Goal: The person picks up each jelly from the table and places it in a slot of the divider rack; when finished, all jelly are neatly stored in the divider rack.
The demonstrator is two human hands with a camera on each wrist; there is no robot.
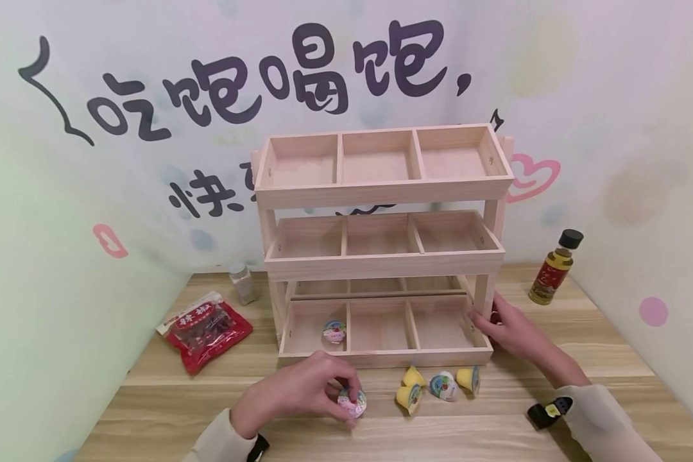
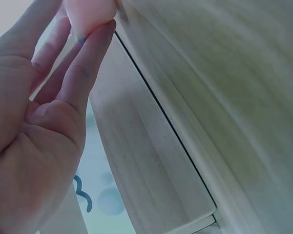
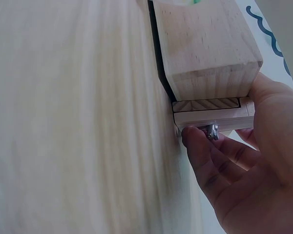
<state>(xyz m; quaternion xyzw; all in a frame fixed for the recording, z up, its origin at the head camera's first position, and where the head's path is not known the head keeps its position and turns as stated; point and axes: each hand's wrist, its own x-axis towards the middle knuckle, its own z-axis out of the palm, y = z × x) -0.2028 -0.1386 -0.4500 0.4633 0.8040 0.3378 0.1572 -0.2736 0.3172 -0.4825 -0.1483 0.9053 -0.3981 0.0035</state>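
Note:
My left hand [image 1: 300,391] pinches a pink jelly cup [image 1: 355,405] with a shiny printed lid, low in front of the wooden shelf rack [image 1: 381,266]. In the left wrist view the fingertips meet on the pink cup [image 2: 90,14], which is cut off by the top edge. My right hand [image 1: 514,330] grips the right end of the rack's bottom tier, thumb at the inner side; the right wrist view shows its fingers [image 3: 198,146] beneath the side, by a metal bolt [image 3: 212,131]. Another jelly cup [image 1: 335,332] lies in the bottom tier's left compartment.
Several yellow jelly cups [image 1: 409,398] and a white-lidded one [image 1: 443,386] lie before the rack. Left of it are a red chilli packet [image 1: 205,330] and a small clear shaker [image 1: 242,283]. An oil bottle [image 1: 556,268] stands at the right.

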